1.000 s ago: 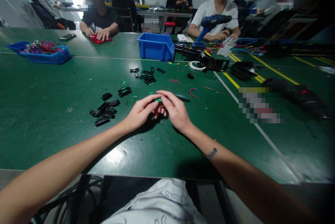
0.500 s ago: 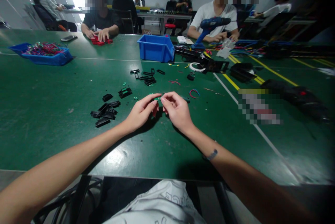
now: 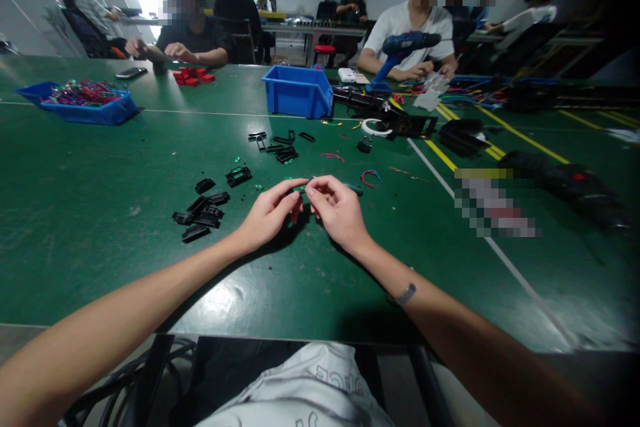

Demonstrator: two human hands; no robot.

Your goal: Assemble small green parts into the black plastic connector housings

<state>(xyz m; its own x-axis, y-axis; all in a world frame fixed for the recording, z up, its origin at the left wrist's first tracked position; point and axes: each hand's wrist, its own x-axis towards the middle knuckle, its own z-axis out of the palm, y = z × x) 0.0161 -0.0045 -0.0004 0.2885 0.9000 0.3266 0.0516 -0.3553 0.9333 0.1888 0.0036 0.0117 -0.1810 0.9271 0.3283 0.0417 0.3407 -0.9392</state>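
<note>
My left hand (image 3: 271,212) pinches a small green circuit board (image 3: 300,188) between thumb and fingertips, just above the table. Touching the same board's right end, my right hand (image 3: 340,210) has its thumb and forefinger closed; the fingers hide most of the piece. Left of my hands lie a black housing with a green board inside (image 3: 239,176), a single black housing (image 3: 205,185) and a pile of black plastic housings (image 3: 203,214). Beyond them are several thin black frames (image 3: 285,150). A dark tool tip (image 3: 354,189) shows behind my right hand.
A blue bin (image 3: 297,94) stands ahead, a blue tray of wires (image 3: 90,100) far left. A blue power drill (image 3: 405,47), black parts (image 3: 410,124) and loose wires (image 3: 370,178) lie to the right. Two co-workers sit opposite, one behind red parts (image 3: 193,76).
My hands stay almost in place over the green board, with the right fingertips shifted very slightly left. The co-worker at left has lifted both hands off the red parts and moved them left.
</note>
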